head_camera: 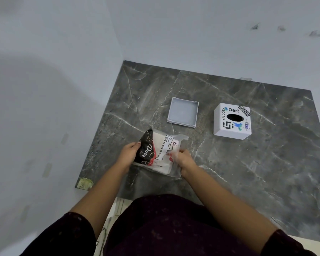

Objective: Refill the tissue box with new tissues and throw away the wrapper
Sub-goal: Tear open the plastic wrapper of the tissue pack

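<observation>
A pack of white tissues [156, 151] in a clear, black and red printed wrapper lies tilted on the grey marble table [266, 163], near its front left. My left hand [128, 153] grips the pack's black end. My right hand [183, 158] pinches the loose clear plastic at the other end. The white cube-shaped tissue box [232, 121], covered in stickers, stands to the back right with its dark oval slot facing up. Its grey square base tray [183, 112] lies apart from it, to its left, open side up.
White walls close in the table at the left and the back. A greenish sticker [84, 183] marks the table's front left corner. My dark-clothed body fills the bottom of the view at the table's front edge.
</observation>
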